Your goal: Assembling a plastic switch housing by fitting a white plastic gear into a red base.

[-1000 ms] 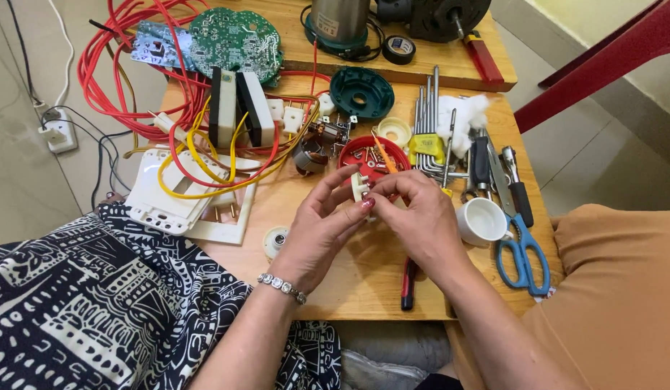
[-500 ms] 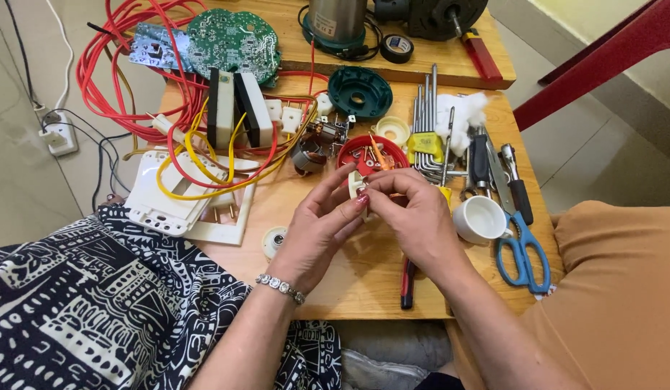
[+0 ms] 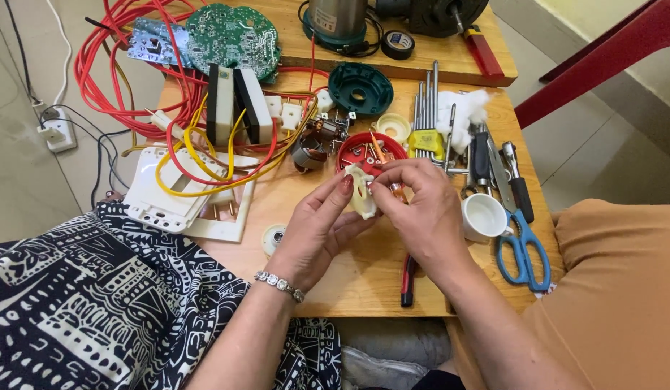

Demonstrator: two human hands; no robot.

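Observation:
A small cream plastic part (image 3: 363,193) is held over the wooden table (image 3: 349,282) between both hands. My left hand (image 3: 317,231), with a beaded bracelet at the wrist, cups it from below and the left. My right hand (image 3: 421,209) pinches its top from the right. Just behind the hands lies a red round dish (image 3: 369,150) holding small screws and metal bits.
Red and yellow wires (image 3: 205,155), white switch plates (image 3: 176,202), a green circuit board (image 3: 230,32), a small motor (image 3: 313,144), a teal round cover (image 3: 360,89), hex keys (image 3: 425,108), screwdrivers (image 3: 486,155), a white cup (image 3: 485,217) and blue scissors (image 3: 521,245) crowd the table.
Both hands stay together over the same spot; the fingers have shifted slightly on the cream part, turning it a little.

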